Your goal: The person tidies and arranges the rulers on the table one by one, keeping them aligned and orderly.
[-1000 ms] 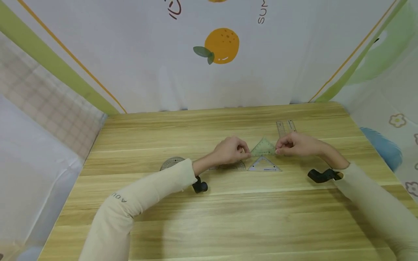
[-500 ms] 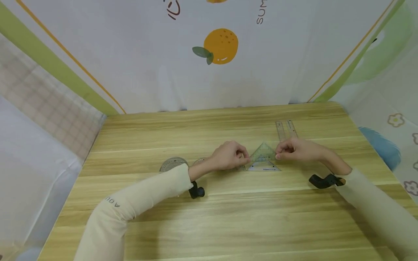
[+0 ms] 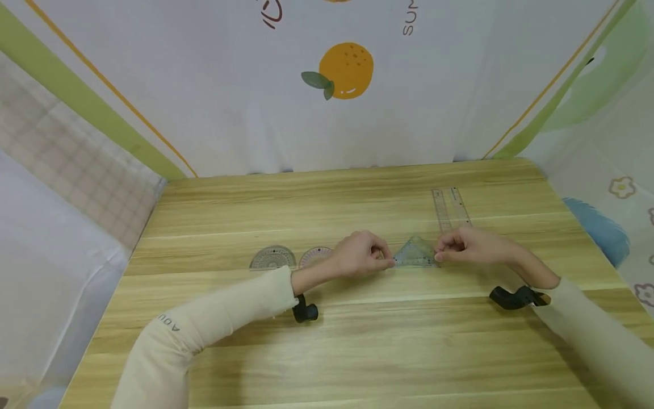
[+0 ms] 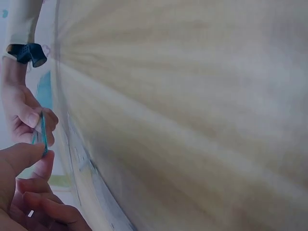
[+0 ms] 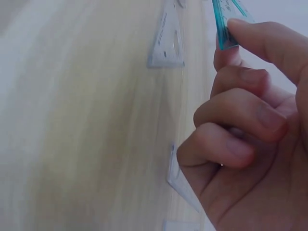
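A green-tinted transparent set square (image 3: 416, 250) is held by both hands at its two opposite corners. My left hand (image 3: 361, 254) pinches its left corner between thumb and forefinger; my right hand (image 3: 472, 247) pinches the right corner likewise. In the right wrist view the green set square (image 5: 233, 20) is raised off the table, and a clear set square (image 5: 166, 45) lies flat on the wood. From the head the green one overlaps the clear one. The left wrist view shows the green set square (image 4: 44, 134) nearly edge-on between both hands.
Left of the hands lie a grey protractor (image 3: 273, 258) and a clear protractor (image 3: 315, 256), the latter partly hidden by the left arm. Two clear rulers (image 3: 441, 209) lie beyond the right hand. Another clear angular piece (image 5: 180, 185) shows beside the right fingers. Everything lies on a wooden table (image 3: 327, 352).
Both hands have drawn the green set square nearer the body, so it now covers the clear set square in the head view. More of the protractors at the left has come into sight.
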{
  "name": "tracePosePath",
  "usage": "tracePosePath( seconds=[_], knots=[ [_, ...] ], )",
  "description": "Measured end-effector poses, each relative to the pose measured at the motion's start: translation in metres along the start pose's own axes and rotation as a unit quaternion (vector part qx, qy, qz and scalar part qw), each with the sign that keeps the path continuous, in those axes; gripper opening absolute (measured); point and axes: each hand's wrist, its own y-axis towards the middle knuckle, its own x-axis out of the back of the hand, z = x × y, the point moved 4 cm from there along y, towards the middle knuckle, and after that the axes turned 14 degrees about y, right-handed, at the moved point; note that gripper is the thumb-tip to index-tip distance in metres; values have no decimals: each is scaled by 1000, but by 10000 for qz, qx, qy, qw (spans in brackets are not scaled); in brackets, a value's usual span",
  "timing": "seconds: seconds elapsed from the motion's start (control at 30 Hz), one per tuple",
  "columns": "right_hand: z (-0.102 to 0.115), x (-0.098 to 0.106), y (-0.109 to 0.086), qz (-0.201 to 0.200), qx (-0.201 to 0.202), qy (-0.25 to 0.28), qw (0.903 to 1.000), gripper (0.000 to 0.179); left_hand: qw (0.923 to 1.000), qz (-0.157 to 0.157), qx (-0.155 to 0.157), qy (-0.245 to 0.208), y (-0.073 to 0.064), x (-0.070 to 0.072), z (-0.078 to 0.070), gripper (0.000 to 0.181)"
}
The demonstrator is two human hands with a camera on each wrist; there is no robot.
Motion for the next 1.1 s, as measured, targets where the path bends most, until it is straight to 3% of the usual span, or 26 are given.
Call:
tracePosePath(
  seconds=[0.23,0.57,0.87,1.1],
  knots=[
    [7,-12,-6,216,248,174,9993,14,9991,-34,-113,401,-11,-4,-11,14],
    [7,-26,-12,542,423,508,9963,15,9989,-49,-163,442,-19,-12,-15,13],
    [9,-33,-15,543,32,379,9978,13,9987,-41,-291,415,-24,-18,-18,14],
    [13,-39,-16,729,156,505,9959,18,9995,116,-71,287,-29,-22,-19,14]
  ],
)
